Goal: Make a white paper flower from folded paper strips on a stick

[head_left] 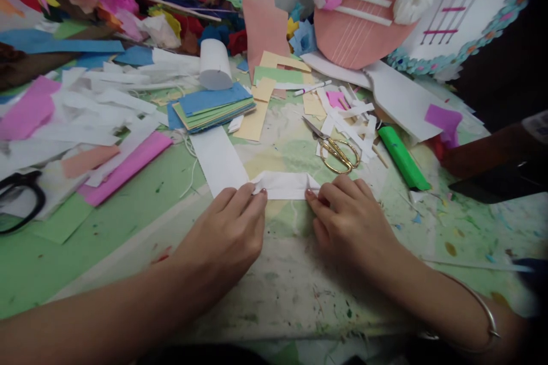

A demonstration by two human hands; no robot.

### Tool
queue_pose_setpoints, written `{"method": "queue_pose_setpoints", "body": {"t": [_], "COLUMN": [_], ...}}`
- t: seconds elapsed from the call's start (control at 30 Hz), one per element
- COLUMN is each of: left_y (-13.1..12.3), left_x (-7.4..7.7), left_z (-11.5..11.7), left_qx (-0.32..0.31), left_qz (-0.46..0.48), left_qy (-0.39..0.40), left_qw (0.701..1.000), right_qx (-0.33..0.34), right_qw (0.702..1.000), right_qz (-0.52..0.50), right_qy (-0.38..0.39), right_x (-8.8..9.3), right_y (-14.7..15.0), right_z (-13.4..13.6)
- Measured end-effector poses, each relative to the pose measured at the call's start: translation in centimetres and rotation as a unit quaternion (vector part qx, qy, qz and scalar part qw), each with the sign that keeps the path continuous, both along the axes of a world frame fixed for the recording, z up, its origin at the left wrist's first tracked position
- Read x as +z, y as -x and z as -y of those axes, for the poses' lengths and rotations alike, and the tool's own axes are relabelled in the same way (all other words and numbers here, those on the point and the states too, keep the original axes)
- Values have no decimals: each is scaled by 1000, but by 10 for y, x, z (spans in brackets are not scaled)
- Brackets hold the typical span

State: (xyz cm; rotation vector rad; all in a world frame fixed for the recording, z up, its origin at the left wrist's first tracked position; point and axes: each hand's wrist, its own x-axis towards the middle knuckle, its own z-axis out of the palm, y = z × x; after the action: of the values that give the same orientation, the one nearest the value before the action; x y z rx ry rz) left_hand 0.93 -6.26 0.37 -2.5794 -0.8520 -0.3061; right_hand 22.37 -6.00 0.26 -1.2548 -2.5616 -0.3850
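A small folded strip of white paper lies on the paint-stained table in front of me. My left hand pinches its left end with fingertips pressed together. My right hand presses down on its right end, fingers curled and closed on the paper's edge. A longer white paper strip lies just left of the folded piece, touching my left fingertips.
Gold-handled scissors lie just beyond my right hand, a green marker to their right. A stack of coloured sheets, white scraps, pink paper and black scissors fill the left. Paper crafts stand at the back.
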Motion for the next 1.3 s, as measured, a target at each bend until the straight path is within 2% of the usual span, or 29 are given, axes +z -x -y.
{"method": "queue_pose_setpoints", "body": {"t": [0.1,0.27,0.43,0.53,0.6,0.73,0.83,0.9,0.93,1.03,1.07,1.13,1.2,1.3], "left_y": [-2,1,14,16,13,6,6,8,10,18,21,27,32,36], "left_x": [0,7,22,28,32,37,37,35,33,23,20,14,9,6], "left_z": [1,1,-7,-9,-9,-10,-11,-11,-12,-17,-20,-27,-34,-39], "left_qx": [15,107,184,233,244,221,203,190,184,144,122,77,39,-8], "left_qz": [-6,-45,-88,-112,-124,-123,-117,-100,-88,-41,-23,4,23,63], "left_qy": [24,87,246,281,285,283,287,279,274,246,236,229,218,193], "left_qw": [1000,989,948,924,919,925,929,936,940,958,964,970,975,979], "right_qx": [-11,-40,-91,-109,-117,-138,-144,-101,-79,-71,-56,-13,-13,9], "right_qw": [1000,994,974,964,960,950,939,935,938,953,961,962,941,927], "right_qz": [-5,13,75,97,110,121,67,36,28,-42,-64,-56,-42,-23], "right_qy": [23,104,192,223,229,252,306,338,336,292,264,269,334,374], "right_x": [0,3,10,13,16,26,39,49,53,61,61,58,53,46], "right_y": [-2,-6,-4,0,2,3,-2,-4,-2,16,25,44,61,74], "right_z": [-2,-5,-3,-2,-2,-5,-12,-20,-25,-44,-52,-67,-82,-98]}}
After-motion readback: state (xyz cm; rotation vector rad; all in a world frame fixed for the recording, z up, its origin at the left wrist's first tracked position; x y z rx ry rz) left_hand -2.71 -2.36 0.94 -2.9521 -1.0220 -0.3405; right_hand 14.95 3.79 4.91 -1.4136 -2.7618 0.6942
